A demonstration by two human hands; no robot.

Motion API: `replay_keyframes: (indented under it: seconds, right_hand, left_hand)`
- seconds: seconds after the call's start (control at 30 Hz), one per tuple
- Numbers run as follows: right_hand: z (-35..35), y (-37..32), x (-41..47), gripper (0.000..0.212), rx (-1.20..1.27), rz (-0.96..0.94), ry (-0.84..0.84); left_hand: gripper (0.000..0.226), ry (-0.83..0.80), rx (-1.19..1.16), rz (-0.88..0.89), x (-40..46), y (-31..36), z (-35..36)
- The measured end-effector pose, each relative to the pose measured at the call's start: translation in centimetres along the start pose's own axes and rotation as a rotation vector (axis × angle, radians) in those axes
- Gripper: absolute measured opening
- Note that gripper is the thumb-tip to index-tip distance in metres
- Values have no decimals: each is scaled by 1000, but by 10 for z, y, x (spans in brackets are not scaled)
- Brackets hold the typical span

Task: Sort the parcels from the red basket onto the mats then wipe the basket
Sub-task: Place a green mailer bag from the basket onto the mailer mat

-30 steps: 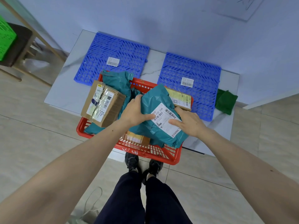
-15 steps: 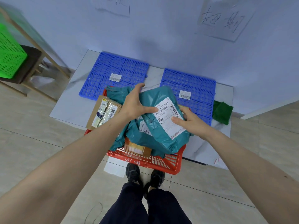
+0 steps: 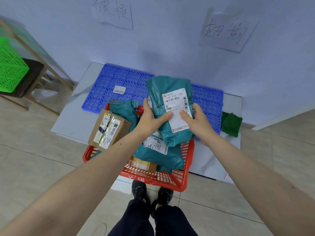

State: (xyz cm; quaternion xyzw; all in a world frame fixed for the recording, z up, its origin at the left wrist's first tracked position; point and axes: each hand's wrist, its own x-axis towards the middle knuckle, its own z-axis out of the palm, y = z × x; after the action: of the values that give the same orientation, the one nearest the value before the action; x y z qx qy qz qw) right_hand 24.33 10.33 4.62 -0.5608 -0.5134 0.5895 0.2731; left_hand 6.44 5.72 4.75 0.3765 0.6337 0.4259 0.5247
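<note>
Pale floor tiles (image 3: 42, 167) fill the near ground, with the person's dark shoes (image 3: 151, 193) just under the front rim of the red basket (image 3: 170, 180), which sits at the front edge of a low white bench (image 3: 71, 121). Inside the basket lie a small brown box (image 3: 142, 165) at the front, a teal mailer with a scribbled label (image 3: 158, 154) over it, a taped cardboard box (image 3: 109, 132) propped on the left rim, and another teal mailer (image 3: 122, 109) at the back.

Both hands hold a teal parcel (image 3: 170, 103) upright above the basket's right rear part. The left hand (image 3: 150, 120) has a curled grip on its left edge, thumb on the white label. The right hand (image 3: 197, 121) has a curled grip on its right edge, thumb also pressed on the label.

Behind, two blue mats lie side by side: the left mat (image 3: 109, 84) carries a barcode sticker (image 3: 119, 89); the right mat (image 3: 209, 103) is partly hidden by the parcel. A folded green cloth (image 3: 231, 124) lies just right of it. On the wall hang two handwritten paper signs (image 3: 114, 12), (image 3: 225, 29). Far left, a green crate (image 3: 10, 67) sits on a dark stool (image 3: 32, 77).
</note>
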Motion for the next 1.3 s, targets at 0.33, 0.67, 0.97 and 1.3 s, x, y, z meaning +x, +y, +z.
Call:
replay_keyframes:
  seconds: [0.33, 0.67, 0.97, 1.3]
  right_hand:
    - [-4, -3, 10, 29, -9, 26, 9]
    - [-9, -9, 39, 35, -43, 29, 29]
    - [0, -35, 102, 42, -18, 110, 190]
    - [-13, -13, 203, 35, 33, 152, 341]
  left_hand:
    - [69, -22, -29, 26, 12, -1, 8]
    - [60, -14, -11, 75, 42, 7, 9]
    - [80, -42, 4, 45, 134, 18, -13]
    - [52, -105, 91, -19, 244, 12, 4]
